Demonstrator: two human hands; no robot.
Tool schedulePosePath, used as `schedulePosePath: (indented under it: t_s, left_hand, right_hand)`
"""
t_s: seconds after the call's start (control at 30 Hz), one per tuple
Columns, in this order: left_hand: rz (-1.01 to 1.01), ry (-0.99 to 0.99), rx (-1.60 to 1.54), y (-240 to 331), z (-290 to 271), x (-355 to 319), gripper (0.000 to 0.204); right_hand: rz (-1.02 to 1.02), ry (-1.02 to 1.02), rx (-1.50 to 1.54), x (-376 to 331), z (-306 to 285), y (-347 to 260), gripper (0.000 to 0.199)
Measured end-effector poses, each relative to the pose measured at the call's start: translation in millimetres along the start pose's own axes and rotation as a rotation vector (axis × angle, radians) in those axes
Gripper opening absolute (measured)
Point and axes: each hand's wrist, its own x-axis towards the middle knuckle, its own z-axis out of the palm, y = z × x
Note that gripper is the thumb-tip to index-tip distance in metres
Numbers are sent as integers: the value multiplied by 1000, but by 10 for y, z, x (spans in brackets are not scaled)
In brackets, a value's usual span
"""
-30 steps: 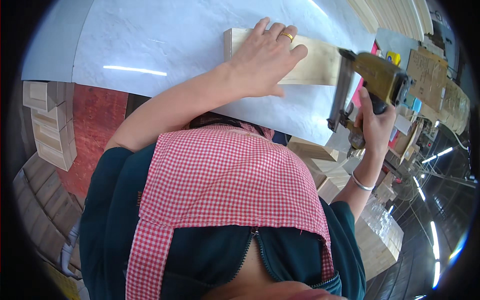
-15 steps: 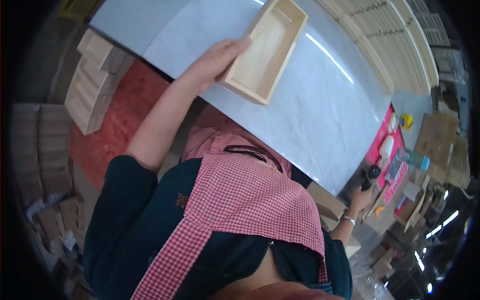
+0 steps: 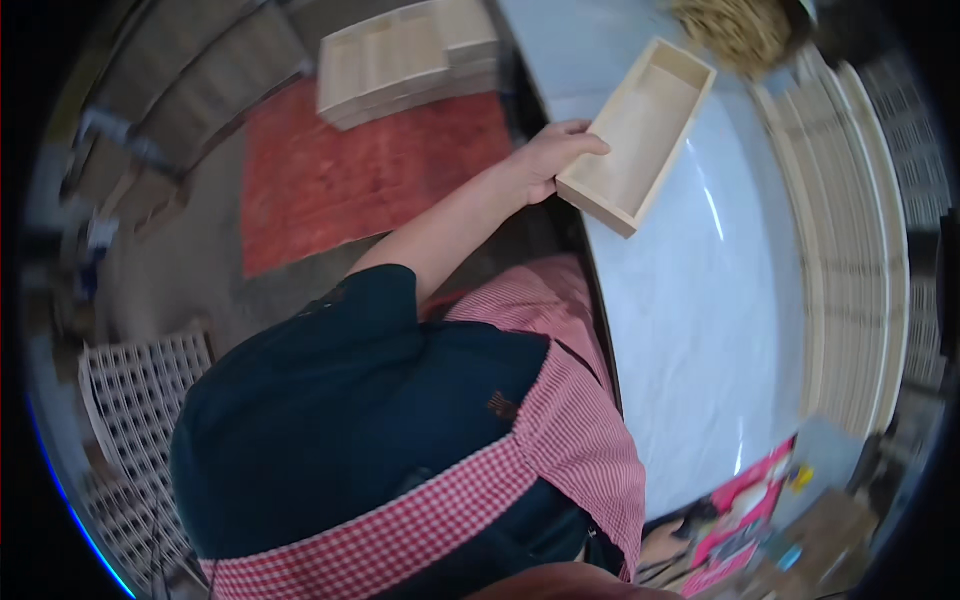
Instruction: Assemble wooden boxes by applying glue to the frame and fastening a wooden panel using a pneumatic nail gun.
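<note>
My left hand (image 3: pixel 560 160) grips the near left end of a shallow, open-topped box (image 3: pixel 640 140) of pale wood, its thumb over the rim. The box is bare inside and tilted over the left edge of a glossy white table (image 3: pixel 700 350). Low in the view, my right hand (image 3: pixel 663 543) is closed at a black tool (image 3: pixel 697 516) beside a bright pink surface (image 3: pixel 742 505). The hand is small and blurred there, and the tool's kind is unclear.
Pale wooden boxes (image 3: pixel 400 60) are stacked on a red floor sheet (image 3: pixel 370 170) at left. Long rows of thin pale wooden pieces (image 3: pixel 850 250) line the table's right side. A container of light brown strips (image 3: pixel 735 35) stands at the far end. A white slotted crate (image 3: pixel 150 400) lies lower left.
My view has swung left, bringing the boxes and red sheet further into sight. My left hand still holds the wooden box, now by the table's left edge. My right hand stays by the black tool.
</note>
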Motion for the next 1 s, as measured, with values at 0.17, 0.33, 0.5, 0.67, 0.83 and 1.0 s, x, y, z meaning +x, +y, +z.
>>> schedulePosePath:
  t_s: [0.17, 0.33, 0.5, 0.67, 0.83, 1.0]
  left_hand:
    - [323, 415, -20, 654, -1513, -247, 49]
    - [455, 891, 192, 1141, -2702, -214, 44]
    - [431, 971, 375, 1145, -3468, 609, 40]
    - [252, 1056, 542, 1111, -3681, 1088, 38]
    - [206, 1003, 530, 1058, -3670, 1312, 38]
    - [194, 1006, 636, 976, -3674, 1369, 37]
  right_hand:
    - [89, -9, 129, -15, -96, -330, 42]
    - [-130, 77, 10, 516, 721, 605, 43]
    - [-398, 256, -21, 496, 810, 808, 44]
    - [-1054, 349, 288, 218, -151, -96, 46]
    - [-316, -233, -339, 99, -337, -256, 50]
    - [95, -355, -123, 162, -201, -259, 55]
